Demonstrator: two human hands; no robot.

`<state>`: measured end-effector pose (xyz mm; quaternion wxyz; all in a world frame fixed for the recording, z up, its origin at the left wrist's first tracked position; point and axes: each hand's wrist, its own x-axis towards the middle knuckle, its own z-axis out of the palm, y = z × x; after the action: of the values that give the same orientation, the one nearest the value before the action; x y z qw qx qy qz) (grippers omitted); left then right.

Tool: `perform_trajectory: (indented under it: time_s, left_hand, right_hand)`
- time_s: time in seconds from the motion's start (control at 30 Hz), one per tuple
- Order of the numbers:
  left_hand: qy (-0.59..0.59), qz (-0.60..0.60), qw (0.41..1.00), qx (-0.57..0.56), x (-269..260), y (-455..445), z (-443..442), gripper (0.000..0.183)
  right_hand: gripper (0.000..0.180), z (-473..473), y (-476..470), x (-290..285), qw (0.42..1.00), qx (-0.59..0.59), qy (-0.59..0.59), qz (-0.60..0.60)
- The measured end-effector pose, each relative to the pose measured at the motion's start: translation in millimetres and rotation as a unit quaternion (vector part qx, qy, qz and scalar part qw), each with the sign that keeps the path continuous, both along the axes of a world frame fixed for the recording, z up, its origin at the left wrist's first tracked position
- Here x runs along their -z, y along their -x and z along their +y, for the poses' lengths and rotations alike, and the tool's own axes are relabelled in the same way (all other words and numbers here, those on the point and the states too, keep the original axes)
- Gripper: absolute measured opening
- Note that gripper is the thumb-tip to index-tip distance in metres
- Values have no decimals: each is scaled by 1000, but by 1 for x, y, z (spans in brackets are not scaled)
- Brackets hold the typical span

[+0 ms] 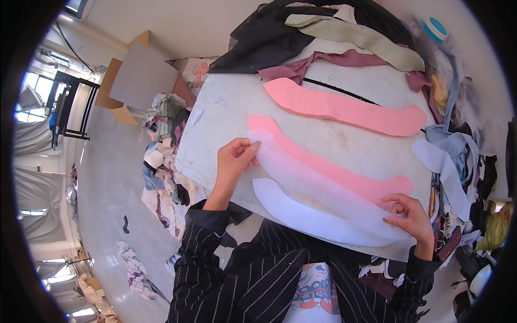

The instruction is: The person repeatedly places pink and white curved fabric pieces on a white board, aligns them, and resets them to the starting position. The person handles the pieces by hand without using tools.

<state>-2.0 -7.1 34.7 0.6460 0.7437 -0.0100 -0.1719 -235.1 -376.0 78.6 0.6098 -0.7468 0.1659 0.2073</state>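
Note:
My left hand (237,160) pinches the left end of a thin, see-through white strip, apparently interfacing (299,167). Across the strip's right end is my right hand (410,220), thumb and fingertips apart; its thumb overlaps the strip. Partly beneath the see-through strip lies a curved pink fabric piece (339,171), its upper edge uncovered. A stack of white curved pieces (295,210) sits nearer to me, overlapped at its right by the see-through strip. Farther up the table rests a thicker stack of pink curved pieces (343,108).
The pale tabletop (226,105) carries black fabric (266,44), a sage-green strip (359,38) and mauve scraps (323,62) at its far side. White strips (450,173) and an orange-handled tool (433,198) lie at right. Fabric scraps (161,161) pile beyond the left edge.

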Motion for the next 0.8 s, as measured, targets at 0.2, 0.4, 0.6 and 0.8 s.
perform_trajectory:
  time_s: [0.2,0.4,0.6,0.8]
  left_hand:
    - [-79,-70,994,-30,25,-27,-6,17]
    - [-183,-139,972,-46,39,-29,-9,17]
    - [-242,-179,953,-41,36,-30,-11,18]
    - [-380,-243,892,-13,3,-14,-27,33]
  right_hand:
    - [43,5,-22,12,999,29,17,1]
    - [43,3,-30,15,998,19,65,-15]
    - [43,4,-34,15,996,-1,84,-24]
    - [43,1,-34,15,995,9,98,-24]
